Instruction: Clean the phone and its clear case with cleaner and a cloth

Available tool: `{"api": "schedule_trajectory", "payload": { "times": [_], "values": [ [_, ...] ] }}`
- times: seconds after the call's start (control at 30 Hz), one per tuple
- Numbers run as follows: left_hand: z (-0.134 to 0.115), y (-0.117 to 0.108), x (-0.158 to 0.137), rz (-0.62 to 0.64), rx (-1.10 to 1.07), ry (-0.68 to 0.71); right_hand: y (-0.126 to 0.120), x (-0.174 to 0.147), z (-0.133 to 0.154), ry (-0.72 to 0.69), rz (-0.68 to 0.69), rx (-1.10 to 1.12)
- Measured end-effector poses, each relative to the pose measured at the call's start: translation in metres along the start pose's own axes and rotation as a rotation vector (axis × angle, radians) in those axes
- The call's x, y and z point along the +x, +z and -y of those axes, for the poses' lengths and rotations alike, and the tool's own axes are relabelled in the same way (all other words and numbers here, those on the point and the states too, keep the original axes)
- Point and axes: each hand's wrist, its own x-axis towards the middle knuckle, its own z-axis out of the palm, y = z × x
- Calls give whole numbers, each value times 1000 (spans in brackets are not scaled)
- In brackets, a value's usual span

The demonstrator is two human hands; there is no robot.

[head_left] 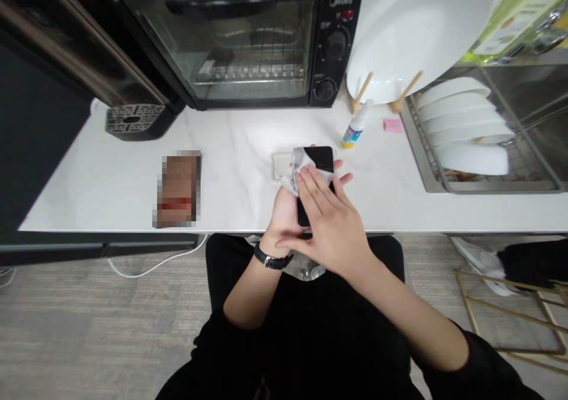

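Observation:
My left hand (283,213) lies palm up under a black smartphone (322,158) and holds it from below, its fingertips showing past the phone's right edge. Pressed flat over the screen is my right hand (331,222), with a crumpled grey-white wiping cloth (293,181) pinned under its fingers. The cloth covers part of the screen's upper half. Just behind the hands, a pale, see-through case-like piece (280,164) rests on the counter, partly hidden by the phone and cloth. A small white spray bottle (354,131) with a blue and yellow label stands to the right.
A black toaster oven (248,51) stands at the back of the white counter (235,169). To its right are a large white plate (412,39) on a wooden stand, a pink block (393,126) and a rack of white bowls (470,157). A pixelated brown object (177,190) lies left.

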Motion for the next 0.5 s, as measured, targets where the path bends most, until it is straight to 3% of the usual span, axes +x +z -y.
{"api": "schedule_trajectory", "payload": {
  "times": [0.17,0.27,0.43,0.5],
  "values": [
    [-7,-2,-1,4,-49,-35,2,-51,26,28,20,-45],
    [-7,-2,1,-17,-75,-34,1,-62,26,58,29,-61],
    [-2,-3,4,-19,-39,-124,0,-37,4,147,-15,-85],
    [1,-6,7,-31,-35,-85,0,-17,-9,168,-40,-74]
  ]
}}
